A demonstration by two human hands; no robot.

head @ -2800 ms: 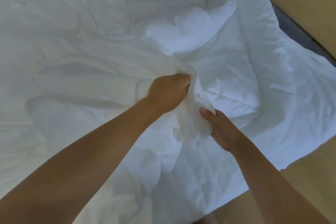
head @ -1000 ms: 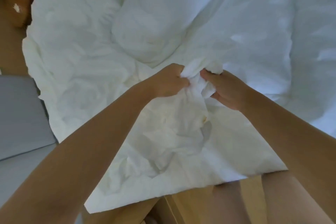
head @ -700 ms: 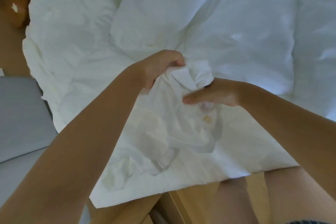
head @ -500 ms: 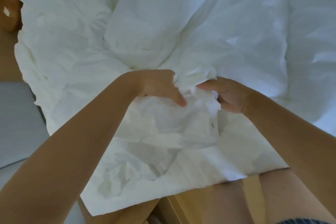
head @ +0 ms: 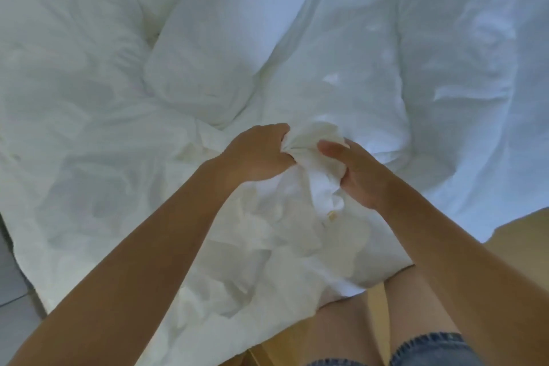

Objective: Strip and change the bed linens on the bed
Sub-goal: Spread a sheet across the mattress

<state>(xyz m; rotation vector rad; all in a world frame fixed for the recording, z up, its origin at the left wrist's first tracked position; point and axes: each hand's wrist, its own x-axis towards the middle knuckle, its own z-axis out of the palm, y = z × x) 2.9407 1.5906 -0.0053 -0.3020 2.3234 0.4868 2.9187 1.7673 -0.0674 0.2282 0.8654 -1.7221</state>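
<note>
Both hands grip one gathered bunch of white linen. The left hand has its fingers curled tight into the cloth on one side, and the right hand clasps it from the other. The bunch's long axis runs away from the person, with its crumpled tip poking out just beyond the knuckles. From the grip the rest of the linen spreads rumpled on every side. A plump fold lies beyond the left hand.

White linens, blue denim shorts, tan floor
</note>
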